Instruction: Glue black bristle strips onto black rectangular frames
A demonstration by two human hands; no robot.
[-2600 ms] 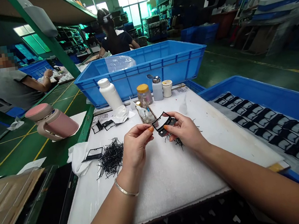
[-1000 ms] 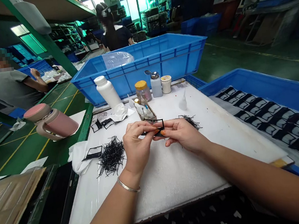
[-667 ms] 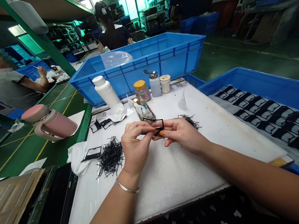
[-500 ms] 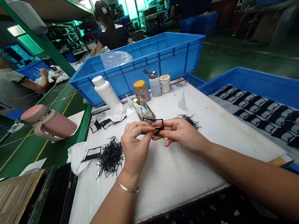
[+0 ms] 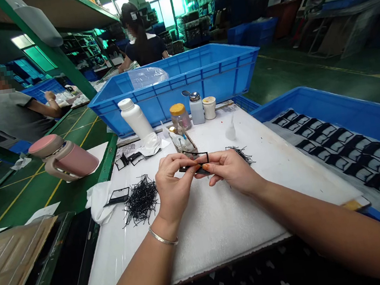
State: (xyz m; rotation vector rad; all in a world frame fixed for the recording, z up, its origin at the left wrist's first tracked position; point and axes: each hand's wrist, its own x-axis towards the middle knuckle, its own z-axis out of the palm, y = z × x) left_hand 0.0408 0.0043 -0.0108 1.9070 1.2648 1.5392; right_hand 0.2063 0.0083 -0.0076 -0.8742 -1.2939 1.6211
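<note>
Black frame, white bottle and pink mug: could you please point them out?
black frame [image 5: 198, 153], head view, top edge
white bottle [image 5: 137, 122], head view, body middle
pink mug [image 5: 75, 160], head view, side wall

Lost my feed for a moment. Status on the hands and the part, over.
Left hand and right hand both pinching black frame, held over white pad. Loose black pins lie left of the hands, apart. Nothing blocking.

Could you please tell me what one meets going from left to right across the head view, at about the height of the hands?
Pink mug → white cloth → pile of black strips → left hand → black frame → right hand → blue crate of black frames.
</note>
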